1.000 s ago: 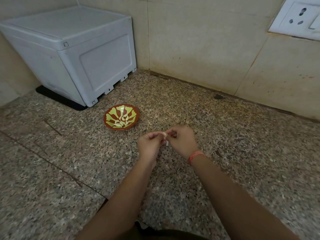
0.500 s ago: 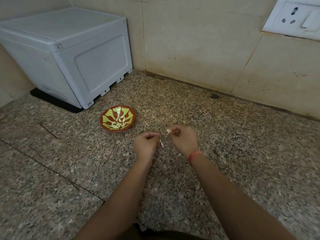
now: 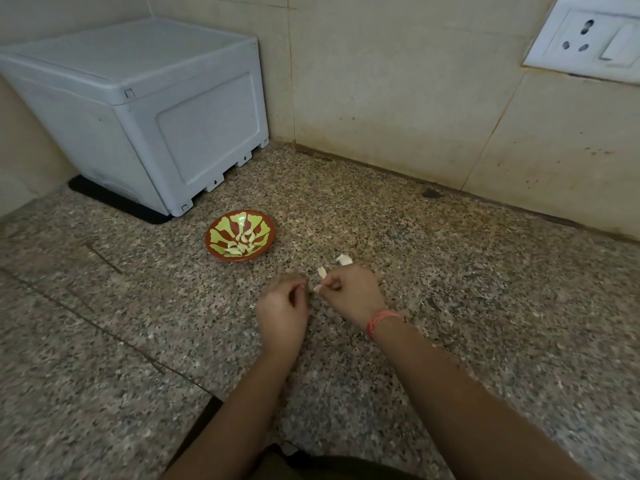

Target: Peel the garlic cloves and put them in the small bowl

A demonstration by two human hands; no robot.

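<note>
Already a little heap of peeled cloves [image 3: 242, 244] lies in the small bowl [image 3: 223, 225], a red-brown dish painted with yellow-green leaf shapes. It stands on the speckled granite bench [image 3: 485, 306], just in front of a grey plastic box [image 3: 138, 109] set in the corner.

Nearer the person, to the right of the bowl, two bare hands are held close together low over the bench. The right hand [image 3: 355, 296] wears an orange thread band [image 3: 381, 320] at the wrist. Its fingers [image 3: 334, 282] are curled in, and thumb and forefinger pinch what looks like a small garlic clove [image 3: 317, 288]. The left hand [image 3: 282, 308] is just beside it, its fingers [image 3: 294, 289] also curled. Their tips are blurred, so I cannot tell whether they hold anything.

Two pale scraps [image 3: 344, 259] show just beyond the right hand; I cannot tell whether they are peel or cloves.

By my reading the task is well under way. Several cloves are peeled and in the bowl, and the one in hand has not yet been placed there. No stock of unpeeled garlic is in view, so how many are left cannot be judged.
</note>
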